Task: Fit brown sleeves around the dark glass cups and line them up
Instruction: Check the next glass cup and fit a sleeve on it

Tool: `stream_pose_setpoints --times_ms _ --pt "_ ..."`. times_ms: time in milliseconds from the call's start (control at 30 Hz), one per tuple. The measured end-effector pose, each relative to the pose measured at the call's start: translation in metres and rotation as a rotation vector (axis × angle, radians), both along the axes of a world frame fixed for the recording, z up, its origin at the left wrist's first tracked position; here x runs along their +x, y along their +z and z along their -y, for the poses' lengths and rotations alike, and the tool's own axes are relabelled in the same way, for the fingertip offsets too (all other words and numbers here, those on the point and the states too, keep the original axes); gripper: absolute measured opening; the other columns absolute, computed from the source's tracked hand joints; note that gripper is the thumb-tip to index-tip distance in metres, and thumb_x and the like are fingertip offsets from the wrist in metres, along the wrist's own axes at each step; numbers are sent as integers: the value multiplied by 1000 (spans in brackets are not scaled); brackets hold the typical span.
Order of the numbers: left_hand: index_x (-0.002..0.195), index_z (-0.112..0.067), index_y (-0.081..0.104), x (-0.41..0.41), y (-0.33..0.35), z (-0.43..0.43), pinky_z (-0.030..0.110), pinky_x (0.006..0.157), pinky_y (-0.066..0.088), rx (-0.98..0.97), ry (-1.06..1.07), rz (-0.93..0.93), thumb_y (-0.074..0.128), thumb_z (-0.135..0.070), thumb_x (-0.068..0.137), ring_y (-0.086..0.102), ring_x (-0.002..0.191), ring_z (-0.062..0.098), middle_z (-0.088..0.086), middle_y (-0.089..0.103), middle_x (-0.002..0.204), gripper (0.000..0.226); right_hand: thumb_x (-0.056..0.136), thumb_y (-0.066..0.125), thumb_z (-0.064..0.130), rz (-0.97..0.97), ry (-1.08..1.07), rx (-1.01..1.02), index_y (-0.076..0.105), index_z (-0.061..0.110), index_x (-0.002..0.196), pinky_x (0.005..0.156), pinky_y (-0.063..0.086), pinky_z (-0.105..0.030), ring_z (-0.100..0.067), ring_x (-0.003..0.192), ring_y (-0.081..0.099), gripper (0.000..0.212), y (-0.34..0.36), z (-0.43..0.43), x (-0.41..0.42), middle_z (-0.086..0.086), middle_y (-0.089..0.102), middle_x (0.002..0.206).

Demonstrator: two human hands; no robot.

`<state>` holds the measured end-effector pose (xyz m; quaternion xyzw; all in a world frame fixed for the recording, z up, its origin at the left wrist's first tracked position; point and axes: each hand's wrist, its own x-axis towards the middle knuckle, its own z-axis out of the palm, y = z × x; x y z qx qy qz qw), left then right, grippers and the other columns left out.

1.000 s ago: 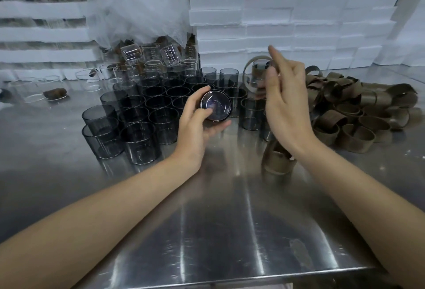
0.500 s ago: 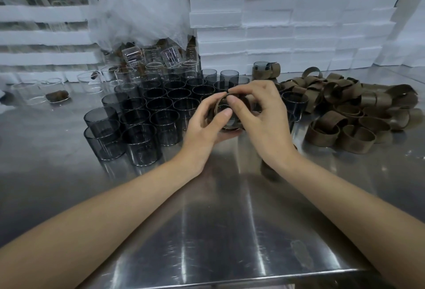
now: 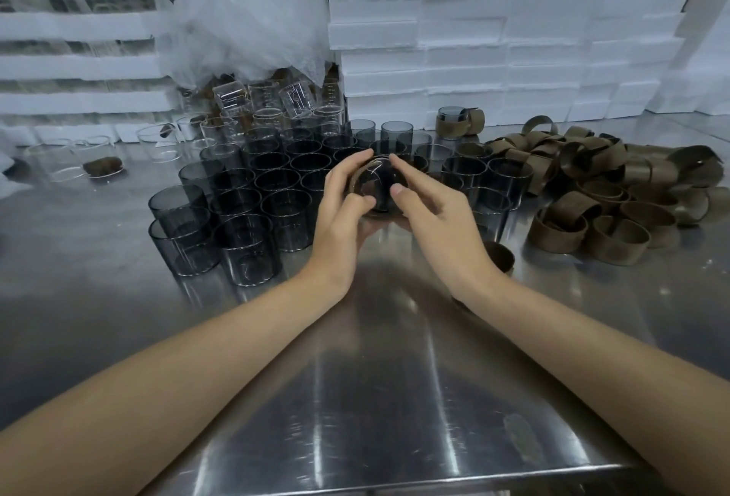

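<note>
1. A single wide-angle view comes from the person's head, above the near edge of the steel table (image 3: 395, 377).
2. It faces forward toward 12 o'clock and tilts down, so the tabletop fills the lower half and the stacked white foam blocks (image 3: 493, 41) close off the top.
3. It sits close. The forearms enter from 7 and 5 o'clock, and the left hand (image 3: 339, 215) and right hand (image 3: 438, 219) meet around the held cup (image 3: 377, 183) just above frame centre.
4. From that centre, the dark glass cups (image 3: 276, 195) spread toward 10 o'clock and the brown sleeves (image 3: 592, 195) toward 3 o'clock.
5. Straight edges bow near the borders.
</note>
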<state>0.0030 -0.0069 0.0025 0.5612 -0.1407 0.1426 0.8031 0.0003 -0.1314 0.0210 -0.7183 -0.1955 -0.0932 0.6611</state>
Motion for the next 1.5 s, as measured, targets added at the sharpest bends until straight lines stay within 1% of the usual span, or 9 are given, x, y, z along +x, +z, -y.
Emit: stream_pose_setpoints --times_ms 233,433,567,667,733,900,1000,1133,1500 --pt "130 -24 49 4 0 -4 29 82 54 109 -22 24 41 -9 83 64 108 3 -14 68 111 50 96 59 13 46 -59 39 48 16 142 105 47 -36 1 117 59 48 -4 2 -2 16 63 122" --pt "144 -39 36 1 1 0 41 116 34 314 68 5 39 -22 90 43 137 14 -2 44 150 56 96 58 14 75 -117 24 49 17 141 103 48 -45 -17 116 63 46 -8 5 3 8 67 122" --pt "152 -31 28 -1 1 -2 29 117 29 443 125 4 39 -23 103 40 136 1 -10 42 151 51 96 58 11 65 -124 49 52 18 138 108 43 -42 -11 126 55 44 -8 6 6 -1 60 135" --pt "151 -25 34 -2 2 -1 39 115 33 405 142 -32 46 -25 103 43 136 16 11 43 150 49 95 58 11 52 -155 51 56 19 135 105 47 -43 -10 120 59 41 -8 7 8 1 63 130" --pt "148 -20 39 -3 6 0 44 114 34 359 147 -63 52 -28 99 41 135 24 22 39 147 52 95 59 10 49 -174 53 58 19 133 99 50 -48 -20 114 64 40 -9 8 10 -1 67 124" --pt "145 -10 42 -9 13 -1 38 105 48 285 117 -85 59 -39 81 56 126 21 11 55 141 73 94 60 16 84 -168 30 57 25 134 81 47 -66 -57 100 51 41 -12 10 15 -23 68 106" --pt "141 -9 49 -8 13 -2 27 94 54 272 147 -103 62 -30 88 62 114 7 13 60 131 58 95 59 16 72 -140 14 56 25 135 95 48 -59 -43 114 58 41 -12 10 15 -14 68 118" --pt "137 -8 53 -3 12 -4 19 81 57 239 179 -138 61 -15 94 65 84 -9 -18 71 87 44 95 58 13 53 -111 -5 57 18 134 107 44 -42 -12 125 56 39 -13 10 16 -1 63 131" --pt "141 -7 48 -2 10 -3 25 87 56 208 159 -191 54 -2 97 67 91 -1 -2 69 109 45 94 58 9 67 -148 -15 59 15 132 103 49 -39 -5 114 61 38 -9 10 14 4 66 123"
